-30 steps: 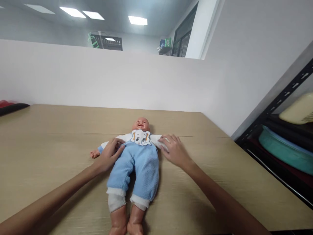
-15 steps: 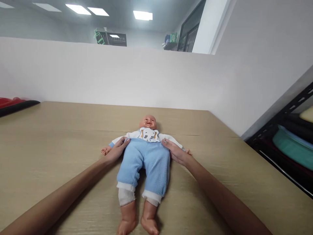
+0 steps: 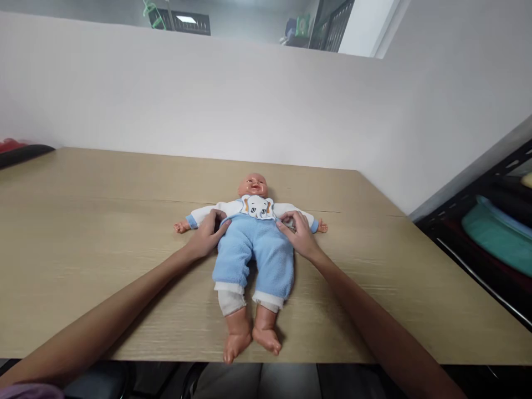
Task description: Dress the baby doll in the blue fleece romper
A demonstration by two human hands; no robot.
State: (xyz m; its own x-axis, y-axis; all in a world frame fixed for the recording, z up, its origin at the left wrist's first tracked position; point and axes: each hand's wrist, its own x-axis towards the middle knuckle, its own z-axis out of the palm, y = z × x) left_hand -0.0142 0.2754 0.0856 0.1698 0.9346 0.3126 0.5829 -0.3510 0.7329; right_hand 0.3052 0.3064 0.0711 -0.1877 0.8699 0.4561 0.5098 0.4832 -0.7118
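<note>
A baby doll [image 3: 254, 186] lies on its back on the wooden table, head away from me, arms spread, bare feet toward me. It wears a white top with an elephant bib [image 3: 257, 207] on the chest and light blue fleece trousers [image 3: 255, 244] with white cuffs. At the left side of the waist, my left hand [image 3: 209, 231] is closed on the trousers' edge, thumb on the blue cloth. My right hand [image 3: 300, 233] pinches the same waist edge on the right, its fingers bent beside the doll's sleeve. Parts of the fingertips are hidden by cloth.
The table [image 3: 124, 199] meets a white wall [image 3: 187, 94] at the back. On the right stands a black metal shelf [image 3: 457, 210] holding a teal item [image 3: 494, 233]. A red and black object [image 3: 25, 152] sits at the far left. The table's front edge runs just below the doll's feet.
My view has tilted down, bringing the front table edge into sight. Both hands remain at the doll's waist; their fingers are now more bent, gathered at the trousers' edge.
</note>
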